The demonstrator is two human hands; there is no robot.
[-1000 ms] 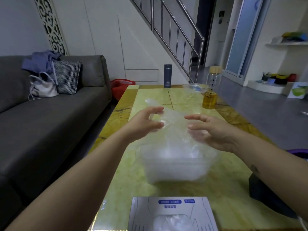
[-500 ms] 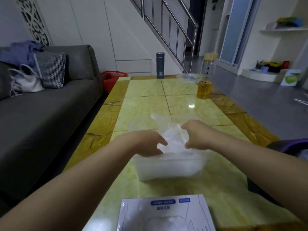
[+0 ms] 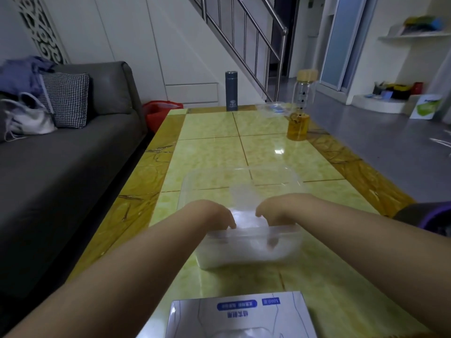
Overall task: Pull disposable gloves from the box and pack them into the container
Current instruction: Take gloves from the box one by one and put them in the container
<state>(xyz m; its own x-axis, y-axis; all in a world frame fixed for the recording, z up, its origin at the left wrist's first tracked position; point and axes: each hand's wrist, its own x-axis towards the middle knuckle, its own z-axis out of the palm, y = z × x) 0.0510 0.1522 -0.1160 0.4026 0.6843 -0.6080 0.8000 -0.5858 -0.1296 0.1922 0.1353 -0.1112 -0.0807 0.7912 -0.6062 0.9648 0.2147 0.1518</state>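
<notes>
Just short of both wrists: glove box (image 3: 240,315), opening barely in view. Ahead, left hand (image 3: 214,214) and right hand (image 3: 275,211) dipped fingers-down into clear container (image 3: 289,230), onto white gloves (image 3: 234,254) packed inside; pinching or merely pressing, impossible to tell. Beyond the knuckles, open lid (image 3: 214,181) lying back on glossy table (image 3: 207,152). Likely trouble: springy gloves puffing over the rim once released, or light container skidding under uneven pressure.

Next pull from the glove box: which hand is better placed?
Left, marginally. The left hand has fingertips at the near rim of the container, toward the glove box; fingers of the right hand are sunk deeper among the gloves. A close call.
</notes>
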